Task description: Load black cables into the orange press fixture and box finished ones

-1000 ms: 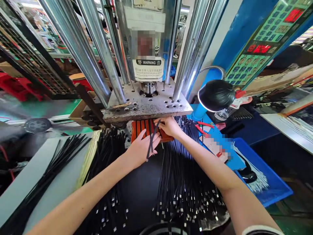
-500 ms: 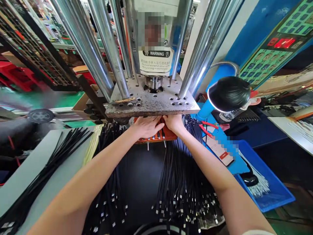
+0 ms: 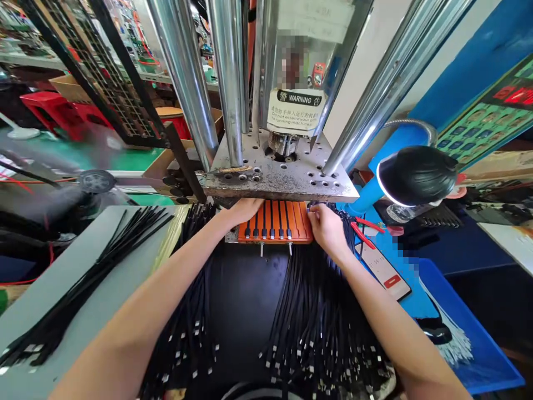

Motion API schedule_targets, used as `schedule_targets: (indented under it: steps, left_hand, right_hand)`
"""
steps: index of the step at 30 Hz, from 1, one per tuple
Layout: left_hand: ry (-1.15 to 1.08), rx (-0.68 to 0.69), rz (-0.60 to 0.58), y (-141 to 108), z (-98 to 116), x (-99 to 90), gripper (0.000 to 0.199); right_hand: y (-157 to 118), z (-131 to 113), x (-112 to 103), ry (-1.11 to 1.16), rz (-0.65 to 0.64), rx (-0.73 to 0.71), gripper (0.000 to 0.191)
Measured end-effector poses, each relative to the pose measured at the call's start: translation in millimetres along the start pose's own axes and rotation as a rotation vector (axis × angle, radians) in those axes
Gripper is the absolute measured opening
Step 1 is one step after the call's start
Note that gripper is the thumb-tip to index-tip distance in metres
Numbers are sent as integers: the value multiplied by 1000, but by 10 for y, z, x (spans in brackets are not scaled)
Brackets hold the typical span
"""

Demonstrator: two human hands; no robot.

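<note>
Under the press plate point(image 3: 283, 186) lies an orange slotted fixture point(image 3: 300, 225), with several black cables point(image 3: 272, 219) set side by side in its grooves, their connector ends towards me. My left hand point(image 3: 246, 210) rests at the fixture's back left; its fingertips are hidden beneath the plate. At the right edge of the fixture is my right hand point(image 3: 328, 226), its fingers curled in a pinch. What they hold, if anything, is too small to make out.
Bundles of black cables point(image 3: 308, 311) hang and lie at both sides of the black surface. Red-handled pliers point(image 3: 364, 233), a phone point(image 3: 385, 272) and a black lamp point(image 3: 418, 175) stand to the right. A blue bin point(image 3: 487, 355) holds white cables. Steel columns point(image 3: 183, 78) rise around the press.
My hands have moved apart, the left to the fixture's left side and the right to its right edge, uncovering the row of cables. The view has shifted leftward.
</note>
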State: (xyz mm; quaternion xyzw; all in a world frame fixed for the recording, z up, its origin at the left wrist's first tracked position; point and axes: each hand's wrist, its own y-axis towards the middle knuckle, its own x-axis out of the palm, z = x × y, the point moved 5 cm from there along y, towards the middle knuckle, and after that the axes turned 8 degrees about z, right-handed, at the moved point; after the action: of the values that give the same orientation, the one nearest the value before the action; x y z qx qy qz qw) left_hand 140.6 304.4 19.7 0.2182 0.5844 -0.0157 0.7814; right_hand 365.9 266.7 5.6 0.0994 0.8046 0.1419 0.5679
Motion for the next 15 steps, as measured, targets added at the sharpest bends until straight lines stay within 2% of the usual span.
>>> schedule_targets:
  steps: [2,5,7,9,12,15]
  left_hand:
    - [125,-131,22,-312,-253,-23,39]
    - [307,-340,-91,-713,-609,32,42]
    - [282,-380,-191,-827,-749,106,37]
    - [212,-397,-190,-823,-837,117,31]
    - [117,-398,-135,-775,-873,8,25]
    - [-230,-243,-109,-794,-604,-187,18]
  right_hand:
    - [-190,194,56,-174,-128,59,29]
    - [-365,352,194,-288,-320,101,28]
    - [-380,384,220,-216,-329,120,23]
    - [-366,395,160,-93,-260,146,23]
    - [-406,344,-36,201,-117,169,28]
    - [-544,85,-212,551,-139,82,25]
